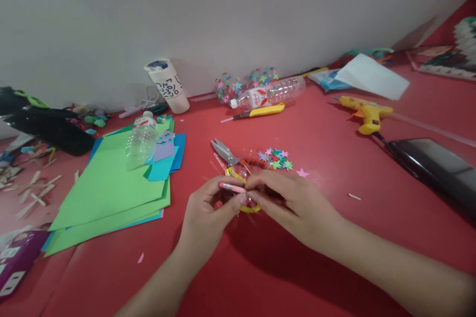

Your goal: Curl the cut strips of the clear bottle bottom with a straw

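Observation:
My left hand and my right hand meet over the red table, both pinching a small pink strip between fingertips. Under the hands lie scissors with yellow handles and what looks like a clear plastic piece. A small pile of coloured paper stars sits just beyond my right hand, with one pink star beside it.
Green and blue paper sheets lie at left with a clear bottle on them. A second bottle, a yellow cutter, a yellow glue gun, a black device and a white cup lie around.

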A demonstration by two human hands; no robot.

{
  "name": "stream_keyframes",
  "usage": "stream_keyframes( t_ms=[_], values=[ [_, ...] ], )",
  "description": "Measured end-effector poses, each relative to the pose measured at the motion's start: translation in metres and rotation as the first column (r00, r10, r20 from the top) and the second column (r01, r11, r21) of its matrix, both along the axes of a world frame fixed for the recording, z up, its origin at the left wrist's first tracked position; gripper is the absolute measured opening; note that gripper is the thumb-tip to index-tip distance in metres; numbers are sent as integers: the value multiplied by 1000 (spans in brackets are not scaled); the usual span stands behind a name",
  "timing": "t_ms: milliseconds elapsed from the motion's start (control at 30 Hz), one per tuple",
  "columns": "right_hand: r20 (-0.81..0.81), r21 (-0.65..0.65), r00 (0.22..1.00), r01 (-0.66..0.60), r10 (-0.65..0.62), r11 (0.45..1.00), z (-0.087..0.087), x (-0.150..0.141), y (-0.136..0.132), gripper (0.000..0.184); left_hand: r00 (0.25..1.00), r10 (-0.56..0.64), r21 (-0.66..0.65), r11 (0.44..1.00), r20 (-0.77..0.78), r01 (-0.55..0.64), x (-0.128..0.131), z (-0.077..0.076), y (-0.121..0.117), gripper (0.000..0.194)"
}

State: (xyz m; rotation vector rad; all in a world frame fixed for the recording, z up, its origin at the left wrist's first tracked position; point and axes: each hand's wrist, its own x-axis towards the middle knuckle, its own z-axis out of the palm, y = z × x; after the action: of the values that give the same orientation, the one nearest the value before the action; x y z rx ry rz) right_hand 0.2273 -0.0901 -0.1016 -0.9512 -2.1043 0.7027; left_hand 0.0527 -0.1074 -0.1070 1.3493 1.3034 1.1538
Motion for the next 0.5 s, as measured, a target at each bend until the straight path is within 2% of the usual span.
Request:
stream_keyframes(
  t_ms=[333,400,500],
  values=[
    [-7,39,1000,-1,1,999,-2,0,-1,14,999,22,29,999,33,-23,2,2,1,4],
    [-39,-25,999,-9,8,1000,-1,-1,-1,11,999,21,25,999,29,-22,2,2,1,3],
    [-120,-189,993,-24,1,982,1,-2,2,8,1000,0,14,1000,11,0,1,2,0,3]
  ],
)
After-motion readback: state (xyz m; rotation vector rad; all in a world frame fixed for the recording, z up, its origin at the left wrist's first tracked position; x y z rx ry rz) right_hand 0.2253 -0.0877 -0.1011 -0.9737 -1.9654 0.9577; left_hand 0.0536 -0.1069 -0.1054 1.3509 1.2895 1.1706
